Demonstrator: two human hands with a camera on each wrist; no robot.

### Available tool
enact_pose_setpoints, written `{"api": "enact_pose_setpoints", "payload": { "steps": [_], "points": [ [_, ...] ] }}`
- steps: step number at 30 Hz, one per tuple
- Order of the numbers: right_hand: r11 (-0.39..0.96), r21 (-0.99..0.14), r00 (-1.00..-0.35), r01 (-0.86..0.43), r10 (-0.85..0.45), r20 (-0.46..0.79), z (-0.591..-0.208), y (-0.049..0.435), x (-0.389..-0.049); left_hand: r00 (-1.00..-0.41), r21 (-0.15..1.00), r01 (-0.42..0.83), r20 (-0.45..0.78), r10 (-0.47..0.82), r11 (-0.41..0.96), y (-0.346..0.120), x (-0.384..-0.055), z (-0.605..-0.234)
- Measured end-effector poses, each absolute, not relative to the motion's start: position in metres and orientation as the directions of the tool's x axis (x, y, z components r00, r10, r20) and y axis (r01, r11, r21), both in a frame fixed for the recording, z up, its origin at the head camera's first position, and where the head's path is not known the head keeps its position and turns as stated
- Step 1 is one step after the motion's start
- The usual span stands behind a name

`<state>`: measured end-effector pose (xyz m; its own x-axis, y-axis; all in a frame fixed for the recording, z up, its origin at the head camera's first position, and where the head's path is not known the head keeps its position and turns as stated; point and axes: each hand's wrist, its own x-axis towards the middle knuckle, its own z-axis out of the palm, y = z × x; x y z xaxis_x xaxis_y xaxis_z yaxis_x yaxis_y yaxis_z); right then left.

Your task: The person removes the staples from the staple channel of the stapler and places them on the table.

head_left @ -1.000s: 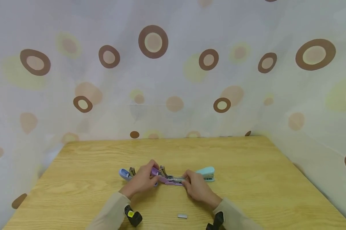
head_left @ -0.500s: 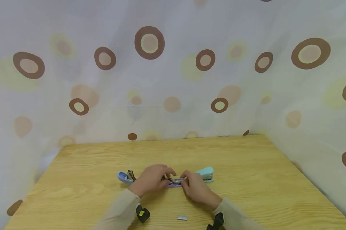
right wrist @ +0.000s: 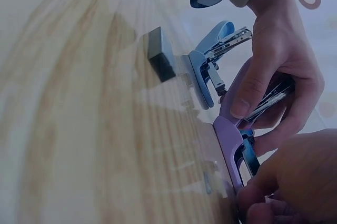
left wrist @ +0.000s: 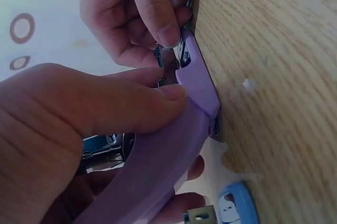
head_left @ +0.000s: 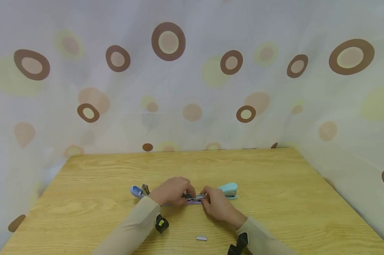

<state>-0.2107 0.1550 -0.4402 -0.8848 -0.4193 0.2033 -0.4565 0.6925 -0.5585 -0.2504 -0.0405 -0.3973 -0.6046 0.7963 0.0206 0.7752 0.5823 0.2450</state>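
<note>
A purple stapler (left wrist: 200, 76) lies opened out on the table, its cover swung back and its metal staple channel exposed. My left hand (head_left: 172, 191) grips the cover near the hinge, thumb on the purple plastic and fingers around the other side. In the left wrist view, its thumb tip reaches the edge of the purple base. At the other end of the base, my right hand (head_left: 218, 205) pinches the stapler between thumb and fingers. The left hand hides most of the cover in the head view.
An opened blue stapler (head_left: 136, 191) lies to the left, behind my left hand. A closed turquoise stapler (head_left: 228, 188) stands just beyond my right hand. Nearer me, a short strip of staples (head_left: 201, 238) lies on the wooden table (head_left: 274, 198). A patterned curtain (head_left: 192, 88) hangs behind.
My left hand has slid right from the far left end of the purple cover to near the hinge, now covering most of it. My right hand stays at the base's end.
</note>
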Motion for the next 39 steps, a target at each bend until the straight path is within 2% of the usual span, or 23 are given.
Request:
{"api": "enact_pose_setpoints", "payload": {
  "steps": [11, 22, 27, 30, 33, 36, 39],
  "points": [
    [0.689, -0.560, -0.878, -0.460, -0.446, 0.172, -0.437, 0.158, -0.210, -0.641, 0.316, 0.700, -0.116, 0.758, 0.640, -0.036, -0.251, -0.389],
    [0.674, -0.526, -0.841, -0.519, -0.512, 0.174, -0.428, 0.158, -0.210, -0.638, 0.284, 0.714, -0.112, 0.762, 0.640, -0.032, -0.251, -0.386],
    [0.735, -0.417, -0.845, -0.534, -0.483, 0.230, -0.422, 0.157, -0.208, -0.623, 0.256, 0.742, -0.078, 0.778, 0.619, -0.030, -0.250, -0.388],
    [0.745, -0.327, -0.813, -0.581, -0.513, 0.276, -0.420, 0.157, -0.208, -0.614, 0.258, 0.753, -0.054, 0.787, 0.605, -0.033, -0.251, -0.390],
    [0.705, -0.267, -0.752, -0.657, -0.589, 0.295, -0.418, 0.158, -0.211, -0.602, 0.263, 0.766, -0.026, 0.798, 0.586, -0.036, -0.251, -0.393],
    [0.652, -0.256, -0.701, -0.713, -0.660, 0.272, -0.417, 0.161, -0.214, -0.591, 0.268, 0.776, -0.006, 0.806, 0.571, -0.038, -0.251, -0.396],
    [0.611, -0.292, -0.673, -0.736, -0.705, 0.223, -0.415, 0.162, -0.219, -0.585, 0.271, 0.781, 0.003, 0.811, 0.562, -0.039, -0.251, -0.397]
  ]
}}
